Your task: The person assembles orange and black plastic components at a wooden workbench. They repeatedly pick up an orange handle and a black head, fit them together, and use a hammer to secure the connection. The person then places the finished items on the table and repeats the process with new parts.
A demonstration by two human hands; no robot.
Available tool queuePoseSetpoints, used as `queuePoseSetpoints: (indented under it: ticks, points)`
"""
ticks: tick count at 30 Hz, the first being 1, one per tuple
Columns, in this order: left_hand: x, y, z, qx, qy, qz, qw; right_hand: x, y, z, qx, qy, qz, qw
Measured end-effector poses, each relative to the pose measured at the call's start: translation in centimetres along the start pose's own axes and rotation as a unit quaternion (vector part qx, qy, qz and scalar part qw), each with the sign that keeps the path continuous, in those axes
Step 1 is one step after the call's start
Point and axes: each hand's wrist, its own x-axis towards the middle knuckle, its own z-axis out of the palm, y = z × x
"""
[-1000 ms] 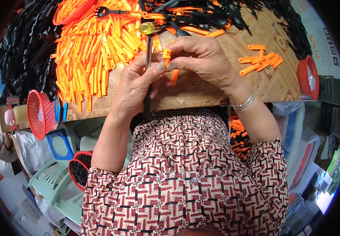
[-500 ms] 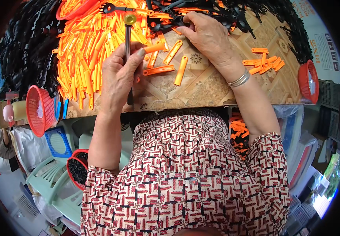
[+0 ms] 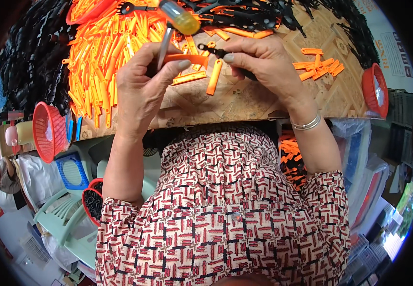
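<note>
My left hand [image 3: 146, 78] is closed round an orange plastic handle sleeve [image 3: 192, 59] and the metal shaft of a mallet. The mallet's translucent yellow head [image 3: 183, 21] rises above the hand. My right hand [image 3: 266, 64] pinches a black plastic utensil piece [image 3: 211, 50], its holed tip pointing left toward the orange sleeve. A small gap separates the two parts. Most of the black piece is hidden by my fingers. Loose orange handles [image 3: 214, 77] lie on the table under and between my hands.
A large heap of orange handles [image 3: 96, 71] covers the table's left side. Black utensils [image 3: 244, 19] lie across the back, with more black pieces [image 3: 34, 62] at far left. A small orange pile [image 3: 321, 66] sits right. Red baskets [image 3: 49, 131] hang by the table edge [image 3: 206, 119].
My right hand has come back from the black utensils at the rear, now holding a black piece. The mallet head has tilted, and my left hand has turned the orange sleeve toward the right.
</note>
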Motion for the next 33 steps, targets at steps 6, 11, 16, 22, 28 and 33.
queuePoseSetpoints:
  ticks: [6,11,16,22,28,33]
  points:
    - [-0.7,0.2,0.8,0.027,-0.022,0.015,0.999,-1.8,-0.5,0.9,-0.019,-0.016,0.019,1.0]
    - [-0.9,-0.3,1.1,0.052,-0.037,0.045,0.997,-2.3,-0.5,1.0,-0.037,-0.015,0.029,0.999]
    - [-1.5,0.3,1.7,0.193,-0.007,0.097,0.976,-2.9,-0.1,1.3,-0.121,0.006,-0.039,0.992]
    - [-1.9,-1.0,2.4,0.19,0.001,0.114,0.975,-3.8,0.4,1.9,-0.394,0.053,-0.284,0.873]
    - [-2.4,-1.0,3.0,0.247,0.025,0.215,0.945,-5.1,1.5,2.7,-0.294,0.102,-0.229,0.922]
    - [-2.5,-0.7,3.1,0.265,0.01,0.206,0.942,-5.0,1.3,2.3,-0.381,0.094,-0.314,0.864]
